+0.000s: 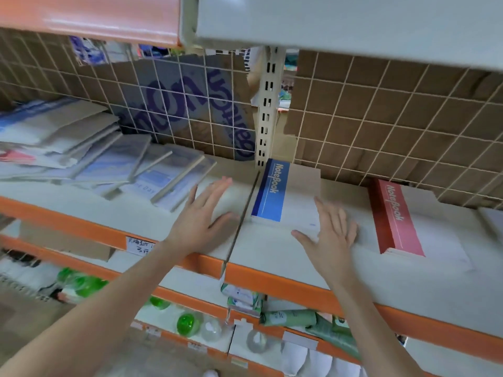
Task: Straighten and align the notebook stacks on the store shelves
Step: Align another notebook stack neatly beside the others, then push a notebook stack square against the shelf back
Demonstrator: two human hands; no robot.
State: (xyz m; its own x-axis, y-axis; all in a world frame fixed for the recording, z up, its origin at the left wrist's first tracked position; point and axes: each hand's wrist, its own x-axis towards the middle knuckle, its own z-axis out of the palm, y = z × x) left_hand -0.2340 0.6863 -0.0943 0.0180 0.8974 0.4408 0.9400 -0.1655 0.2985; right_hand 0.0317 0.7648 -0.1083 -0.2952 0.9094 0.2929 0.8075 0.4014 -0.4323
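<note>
Presently I take the blue notebook stack (285, 197) as my landmark; it lies on the shelf (272, 246) just right of the seam where two shelf boards meet, its far end against the wire grid backing (381, 110). My right hand (330, 235) is spread flat, fingers straight, resting on the near right corner of that stack. My left hand (202, 216) is likewise spread with straight fingers, lying on bare shelf just left of the stack, across the seam and apart from its blue spine edge. Neither hand pinches anything.

The step in hand, as I judge it, is squaring this blue stack. The next move would call for bringing the left palm against the spine side while the right steadies the opposite edge, so the covers line up.

Well right of the landmark sits a red notebook stack (400, 221), fairly tidy. Well left lies a slumped, fanned pile of notebooks (114, 164), evidently outstanding work.
</note>
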